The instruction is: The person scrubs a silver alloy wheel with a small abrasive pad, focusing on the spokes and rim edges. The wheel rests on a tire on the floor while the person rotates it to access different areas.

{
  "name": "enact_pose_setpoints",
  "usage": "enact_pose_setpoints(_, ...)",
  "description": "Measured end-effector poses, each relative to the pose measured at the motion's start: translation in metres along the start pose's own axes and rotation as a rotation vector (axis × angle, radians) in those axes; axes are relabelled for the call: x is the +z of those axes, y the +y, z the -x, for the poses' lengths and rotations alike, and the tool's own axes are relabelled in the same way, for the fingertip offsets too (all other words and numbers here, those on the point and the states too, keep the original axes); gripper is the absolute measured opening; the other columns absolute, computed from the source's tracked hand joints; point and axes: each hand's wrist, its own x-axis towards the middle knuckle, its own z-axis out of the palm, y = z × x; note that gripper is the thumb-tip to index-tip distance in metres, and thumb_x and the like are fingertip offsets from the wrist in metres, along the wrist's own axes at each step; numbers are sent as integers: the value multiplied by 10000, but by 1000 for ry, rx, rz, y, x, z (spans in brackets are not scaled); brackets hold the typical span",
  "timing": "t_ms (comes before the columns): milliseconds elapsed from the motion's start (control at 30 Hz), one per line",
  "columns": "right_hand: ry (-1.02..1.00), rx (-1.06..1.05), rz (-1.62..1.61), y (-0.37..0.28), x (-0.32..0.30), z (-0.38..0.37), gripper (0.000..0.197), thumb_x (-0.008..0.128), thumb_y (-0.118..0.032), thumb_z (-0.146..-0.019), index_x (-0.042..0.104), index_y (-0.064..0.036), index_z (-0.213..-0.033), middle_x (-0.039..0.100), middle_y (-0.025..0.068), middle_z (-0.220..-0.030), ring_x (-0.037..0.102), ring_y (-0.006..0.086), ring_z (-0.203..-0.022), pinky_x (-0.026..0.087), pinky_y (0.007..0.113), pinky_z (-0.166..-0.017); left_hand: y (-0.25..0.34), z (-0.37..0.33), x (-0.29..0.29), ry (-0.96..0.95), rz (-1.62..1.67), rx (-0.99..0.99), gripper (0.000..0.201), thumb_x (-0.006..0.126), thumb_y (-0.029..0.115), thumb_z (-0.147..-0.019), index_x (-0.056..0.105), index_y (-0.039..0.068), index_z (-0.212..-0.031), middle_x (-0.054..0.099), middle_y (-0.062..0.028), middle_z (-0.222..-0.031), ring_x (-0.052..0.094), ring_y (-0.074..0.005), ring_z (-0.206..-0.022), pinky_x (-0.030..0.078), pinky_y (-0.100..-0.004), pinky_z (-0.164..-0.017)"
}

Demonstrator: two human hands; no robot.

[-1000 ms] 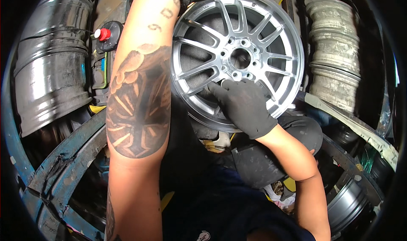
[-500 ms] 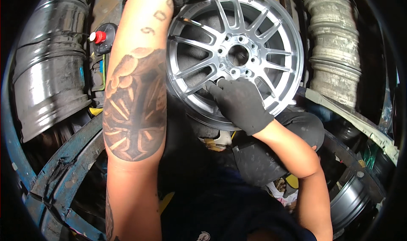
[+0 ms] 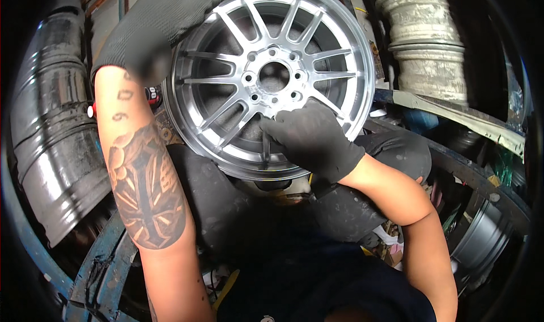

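Note:
A silver multi-spoke alloy wheel [image 3: 265,97] lies face up before me, its round centre hole ringed by several bolt holes. My left hand [image 3: 156,24], in a dark knitted glove, holds its outer edge at the upper left, with thumb and fingers at the lip. My right hand [image 3: 314,138], also gloved, is closed over the lower spokes just below the hub. Its bent fingertips touch the metal there; whatever they might pinch is hidden under the glove. Both of my knees show at the wheel's near side.
Stacked dark glossy wheel barrels [image 3: 62,118] line the left, and dull, scuffed ones [image 3: 428,50] the far right. A blue metal frame [image 3: 102,265] curves at the lower left. Another silver wheel [image 3: 481,234] sits at the lower right. Something red and black [image 3: 153,95] peeks out beside my left wrist.
In the picture the wheel has shifted left and slightly down, with its spokes turned a little. My left hand now shows more fully at its upper left edge. My right hand stays near the hub.

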Motion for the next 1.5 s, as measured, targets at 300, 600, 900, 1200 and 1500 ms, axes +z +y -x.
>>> enact_pose_setpoints(300,-263,138,-207,16,5,-28,262,629,-264,-971,787,-171,-1159,771,116,-992,755,347,-929,582,506,-819,-22,-9,34,-100,169,-16,495,680,384,-1077,669,61,-1451,769,-128,-1229,710,-191,-1155,551,-331,-1026)
enact_pose_setpoints(600,-235,76,-139,24,7,-27,235,680,-265,-966,786,-162,-1150,755,114,-954,741,356,-901,578,491,-804,4,-13,19,-213,113,-130,424,652,349,-1068,688,49,-1366,774,-183,-1125,756,-245,-1007,588,-359,-897)
enact_pose_setpoints(900,-146,-83,66,18,2,-33,194,704,-211,-926,779,-198,-1104,706,60,-868,735,295,-798,562,455,-676,-14,-4,17,-17,57,204,400,633,298,-1025,717,-29,-1240,773,-279,-1046,773,-404,-982,602,-446,-899)
enact_pose_setpoints(1200,-86,-84,95,20,-1,-34,176,732,-251,-931,793,-241,-1095,688,42,-829,729,279,-783,578,442,-667,-7,-11,13,-166,125,-23,400,635,283,-1021,705,-50,-1232,784,-268,-1028,794,-365,-944,610,-430,-890)
enact_pose_setpoints(1500,-75,-77,55,26,12,-32,166,715,-233,-931,799,-253,-1073,693,43,-828,732,308,-799,573,459,-680,-18,-13,15,-154,74,56,388,625,256,-1050,682,-65,-1259,799,-226,-984,818,-285,-889,629,-394,-825)
